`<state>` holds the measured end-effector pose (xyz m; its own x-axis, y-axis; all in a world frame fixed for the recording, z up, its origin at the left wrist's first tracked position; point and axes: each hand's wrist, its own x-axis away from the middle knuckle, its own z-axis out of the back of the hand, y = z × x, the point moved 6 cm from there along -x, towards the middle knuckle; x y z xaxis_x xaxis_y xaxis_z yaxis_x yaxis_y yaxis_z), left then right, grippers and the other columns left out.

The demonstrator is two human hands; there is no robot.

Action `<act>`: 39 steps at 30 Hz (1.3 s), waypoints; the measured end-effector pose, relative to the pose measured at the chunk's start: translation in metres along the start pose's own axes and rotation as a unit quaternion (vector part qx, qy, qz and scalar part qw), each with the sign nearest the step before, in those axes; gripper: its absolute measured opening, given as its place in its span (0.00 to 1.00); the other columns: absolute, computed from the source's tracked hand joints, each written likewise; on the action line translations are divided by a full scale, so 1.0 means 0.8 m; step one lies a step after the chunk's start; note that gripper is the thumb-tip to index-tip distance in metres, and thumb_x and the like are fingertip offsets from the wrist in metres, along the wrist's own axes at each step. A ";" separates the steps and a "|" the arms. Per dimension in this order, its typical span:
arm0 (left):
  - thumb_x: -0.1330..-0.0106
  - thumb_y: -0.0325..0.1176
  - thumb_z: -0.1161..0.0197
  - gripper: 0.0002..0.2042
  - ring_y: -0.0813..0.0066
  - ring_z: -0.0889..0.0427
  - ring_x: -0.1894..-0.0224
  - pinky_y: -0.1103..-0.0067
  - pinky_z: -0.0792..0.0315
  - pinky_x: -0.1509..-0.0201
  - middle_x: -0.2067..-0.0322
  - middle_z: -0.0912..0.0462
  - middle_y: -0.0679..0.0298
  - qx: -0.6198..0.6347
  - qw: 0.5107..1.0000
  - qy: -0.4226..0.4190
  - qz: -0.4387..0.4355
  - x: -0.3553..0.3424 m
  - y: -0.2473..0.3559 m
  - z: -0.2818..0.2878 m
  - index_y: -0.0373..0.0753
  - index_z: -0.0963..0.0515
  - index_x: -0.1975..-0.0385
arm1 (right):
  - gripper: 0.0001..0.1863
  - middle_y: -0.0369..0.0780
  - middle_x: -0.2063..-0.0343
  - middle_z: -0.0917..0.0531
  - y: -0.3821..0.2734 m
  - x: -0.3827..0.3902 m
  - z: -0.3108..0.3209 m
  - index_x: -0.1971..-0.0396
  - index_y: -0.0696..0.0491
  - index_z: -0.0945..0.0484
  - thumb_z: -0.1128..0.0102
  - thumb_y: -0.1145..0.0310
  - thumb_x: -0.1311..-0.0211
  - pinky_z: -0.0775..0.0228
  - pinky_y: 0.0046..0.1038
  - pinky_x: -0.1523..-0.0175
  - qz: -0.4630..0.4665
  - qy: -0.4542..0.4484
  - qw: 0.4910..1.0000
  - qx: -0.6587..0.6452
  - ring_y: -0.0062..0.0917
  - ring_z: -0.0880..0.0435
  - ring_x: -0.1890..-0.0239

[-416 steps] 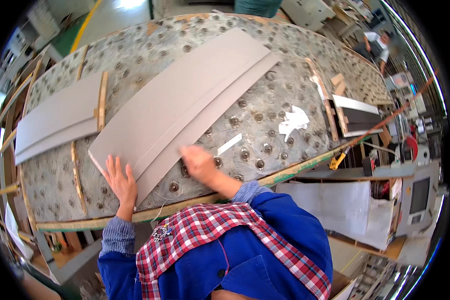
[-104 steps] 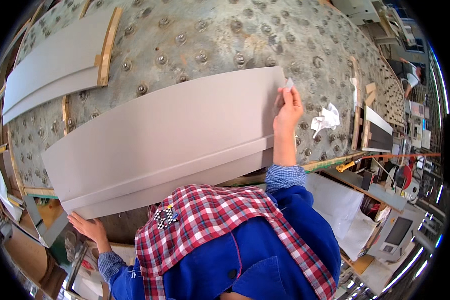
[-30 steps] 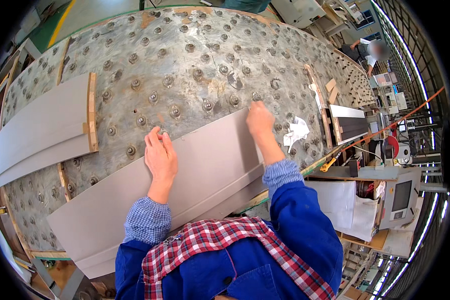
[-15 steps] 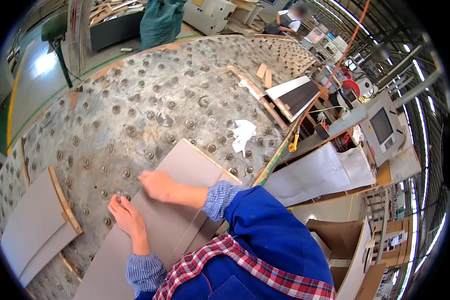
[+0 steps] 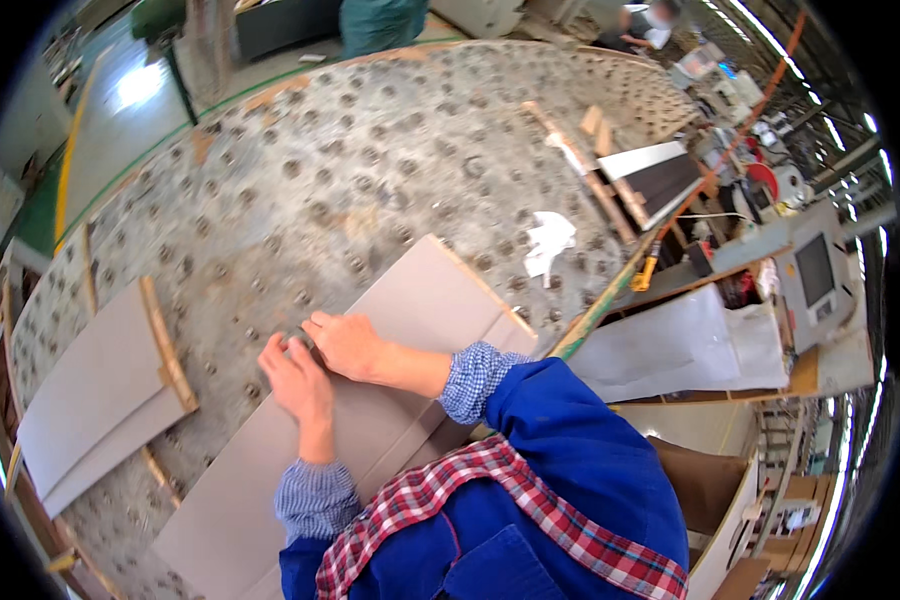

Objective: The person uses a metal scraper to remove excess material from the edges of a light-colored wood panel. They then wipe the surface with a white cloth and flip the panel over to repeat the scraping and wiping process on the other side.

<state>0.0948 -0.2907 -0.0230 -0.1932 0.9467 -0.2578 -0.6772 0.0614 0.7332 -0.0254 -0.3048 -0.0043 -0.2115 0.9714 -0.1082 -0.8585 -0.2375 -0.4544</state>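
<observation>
A crumpled white wad lies on the studded table; right of the wad, a dark-and-white board and a yellow tool; farther right of it, a grey-cased screen; beyond it, leftward, a green sack and, rightward, another person

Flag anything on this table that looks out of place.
A crumpled white scrap, paper or cloth, lies loose on the studded table, off the right end of the grey panel. It looks odd because it is limp and bunched up, unlike flat pieces such as the dark board.
</observation>
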 end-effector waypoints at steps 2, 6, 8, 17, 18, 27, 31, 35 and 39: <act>0.30 0.41 0.52 0.16 0.54 0.23 0.60 0.66 0.29 0.61 0.56 0.28 0.53 0.032 0.999 -0.016 -0.006 0.000 0.004 0.001 0.35 0.32 0.51 | 0.10 0.44 0.67 0.23 -0.013 0.000 -0.019 0.62 0.56 0.26 0.51 0.70 0.43 0.26 0.41 0.66 0.017 -0.022 0.999 -0.025 0.41 0.19 0.68; 0.30 0.40 0.50 0.16 0.60 0.23 0.68 0.67 0.30 0.65 0.59 0.29 0.54 0.040 0.997 -0.042 0.047 0.001 0.000 0.009 0.36 0.32 0.51 | 0.09 0.50 0.69 0.21 0.061 0.002 0.027 0.68 0.58 0.25 0.54 0.75 0.46 0.27 0.44 0.62 -0.065 -0.029 0.996 0.061 0.46 0.19 0.66; 0.31 0.40 0.50 0.16 0.61 0.23 0.70 0.67 0.30 0.65 0.59 0.29 0.55 0.046 0.996 -0.044 0.060 0.003 -0.001 0.009 0.36 0.31 0.51 | 0.10 0.50 0.68 0.20 0.145 0.003 0.068 0.67 0.55 0.24 0.53 0.73 0.49 0.27 0.44 0.61 -0.109 0.035 0.986 0.118 0.47 0.20 0.64; 0.32 0.42 0.49 0.16 0.61 0.24 0.65 0.67 0.31 0.58 0.60 0.29 0.58 0.034 0.995 -0.062 0.077 0.000 0.001 0.002 0.38 0.30 0.51 | 0.10 0.40 0.70 0.22 0.201 0.015 0.124 0.59 0.49 0.22 0.46 0.69 0.40 0.27 0.37 0.70 -0.085 0.180 0.956 0.217 0.38 0.20 0.73; 0.32 0.42 0.49 0.16 0.61 0.24 0.64 0.66 0.31 0.57 0.60 0.28 0.58 0.044 0.992 -0.076 0.096 0.000 0.003 0.002 0.38 0.30 0.51 | 0.10 0.39 0.71 0.22 0.198 0.018 0.112 0.59 0.49 0.22 0.46 0.70 0.40 0.27 0.37 0.71 -0.079 0.187 0.956 0.213 0.37 0.20 0.74; 0.33 0.43 0.48 0.19 0.61 0.27 0.58 0.66 0.33 0.53 0.59 0.29 0.58 0.000 0.997 -0.062 0.050 -0.002 0.013 -0.002 0.38 0.32 0.49 | 0.15 0.46 0.68 0.20 0.042 0.033 0.019 0.58 0.61 0.25 0.49 0.76 0.47 0.24 0.33 0.67 -0.010 0.134 0.987 0.087 0.37 0.19 0.67; 0.32 0.43 0.50 0.19 0.60 0.25 0.65 0.67 0.31 0.59 0.59 0.28 0.59 0.025 0.997 -0.044 0.059 -0.002 0.009 0.003 0.37 0.34 0.47 | 0.11 0.40 0.70 0.23 -0.029 0.034 -0.010 0.60 0.54 0.25 0.49 0.74 0.45 0.25 0.35 0.69 0.023 0.102 0.992 -0.065 0.36 0.20 0.68; 0.32 0.42 0.49 0.20 0.62 0.25 0.66 0.67 0.32 0.59 0.60 0.29 0.58 0.047 0.995 -0.048 0.079 0.000 0.000 0.003 0.37 0.33 0.47 | 0.08 0.40 0.71 0.23 0.001 0.029 0.006 0.63 0.53 0.26 0.50 0.73 0.42 0.27 0.36 0.72 -0.002 0.105 0.994 -0.005 0.35 0.20 0.71; 0.33 0.42 0.49 0.20 0.63 0.25 0.66 0.67 0.32 0.59 0.60 0.29 0.58 0.048 0.993 -0.056 0.092 0.000 0.001 0.006 0.37 0.33 0.47 | 0.08 0.42 0.73 0.21 0.142 0.031 0.073 0.64 0.52 0.23 0.50 0.68 0.38 0.28 0.37 0.71 -0.035 0.189 0.966 0.171 0.37 0.20 0.73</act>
<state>0.0979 -0.2894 -0.0196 -0.2229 0.9737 -0.0468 -0.5658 -0.0902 0.8196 -0.1552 -0.3080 -0.0069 -0.0176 0.9013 -0.4328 -0.9824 -0.0962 -0.1604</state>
